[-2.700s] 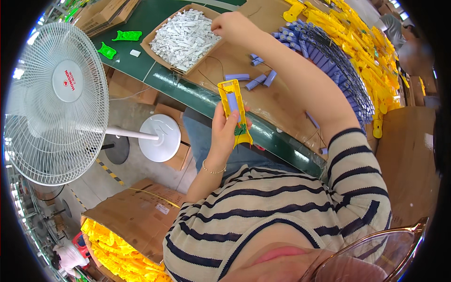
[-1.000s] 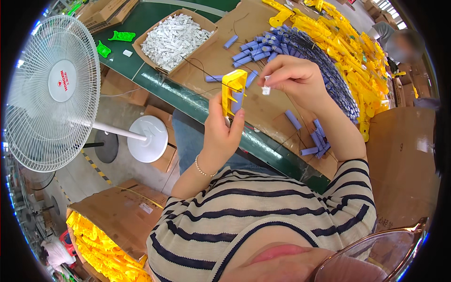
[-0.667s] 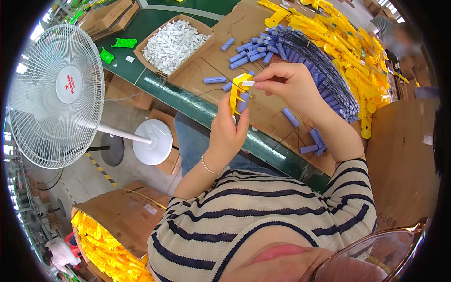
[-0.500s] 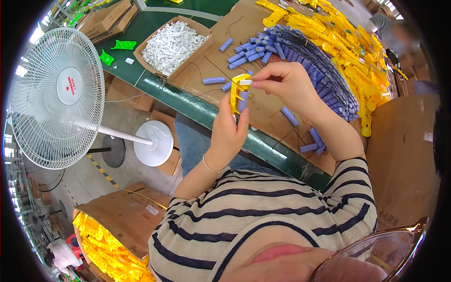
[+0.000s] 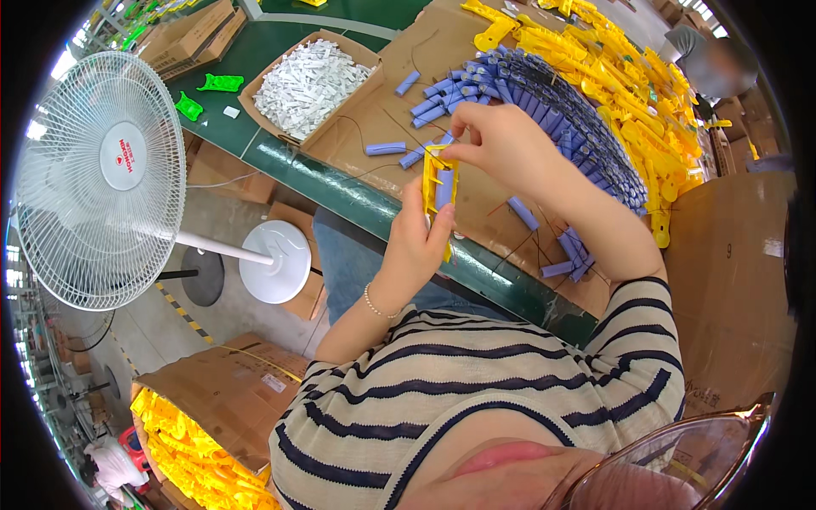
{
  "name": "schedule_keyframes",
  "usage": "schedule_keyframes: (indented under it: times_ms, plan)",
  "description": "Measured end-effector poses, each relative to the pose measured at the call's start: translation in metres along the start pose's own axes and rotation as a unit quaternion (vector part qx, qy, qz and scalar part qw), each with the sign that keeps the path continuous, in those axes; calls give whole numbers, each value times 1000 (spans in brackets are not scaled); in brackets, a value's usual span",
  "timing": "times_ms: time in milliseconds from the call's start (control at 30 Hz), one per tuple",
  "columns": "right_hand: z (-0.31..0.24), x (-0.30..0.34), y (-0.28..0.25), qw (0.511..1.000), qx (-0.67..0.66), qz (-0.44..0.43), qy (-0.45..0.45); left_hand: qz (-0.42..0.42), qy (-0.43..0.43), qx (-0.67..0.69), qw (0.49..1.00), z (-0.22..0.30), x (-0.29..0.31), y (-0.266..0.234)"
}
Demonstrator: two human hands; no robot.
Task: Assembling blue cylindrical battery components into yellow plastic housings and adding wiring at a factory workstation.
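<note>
Yellow plastic forms the long, narrow housing (image 5: 427, 183), raised over the near edge of the green table (image 5: 293, 167) with a blue cylinder (image 5: 444, 189) lying lengthwise inside it. The left hand (image 5: 415, 231) grips its lower half: the thumb presses along one side, the other fingers wrap the opposite side, clamped on it. At the far end, the thumb and forefinger of the right hand (image 5: 501, 144) meet the rim; whether they pinch a small part there I cannot tell. The housing points away from the person's body, its long axis running almost straight from the chest side to the far side, parallel with the cylinder. Just beyond, loose blue cylinders (image 5: 386, 148) lie on a brown cardboard sheet (image 5: 480, 202).
</note>
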State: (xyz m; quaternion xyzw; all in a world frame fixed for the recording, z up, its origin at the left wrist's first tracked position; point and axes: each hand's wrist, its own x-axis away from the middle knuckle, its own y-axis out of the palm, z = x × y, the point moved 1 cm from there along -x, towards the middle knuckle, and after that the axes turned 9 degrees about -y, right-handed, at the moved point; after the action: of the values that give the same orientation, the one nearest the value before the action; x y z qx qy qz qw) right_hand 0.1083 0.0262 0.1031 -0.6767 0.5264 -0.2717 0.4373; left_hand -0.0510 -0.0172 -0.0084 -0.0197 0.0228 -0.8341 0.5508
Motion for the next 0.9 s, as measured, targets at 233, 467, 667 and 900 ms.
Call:
schedule_keyframes:
  times_ms: [233, 467, 667, 900]
  plan:
    - [17, -40, -12, 946, -50, -292, -133, -172, -122, 104, 972, -1, -10, -18]
    - [120, -132, -65, 958, -247, -110, 92, 154, 143, 112, 971, -40, -26, -72]
    - [227, -287, 4, 727, -543, 159, 389, 113, 231, -267, 929, -71, -21, -51]
    - [404, -420, 14, 539, -707, 233, 393, 70, 269, -221, 935, -57, -34, -31]
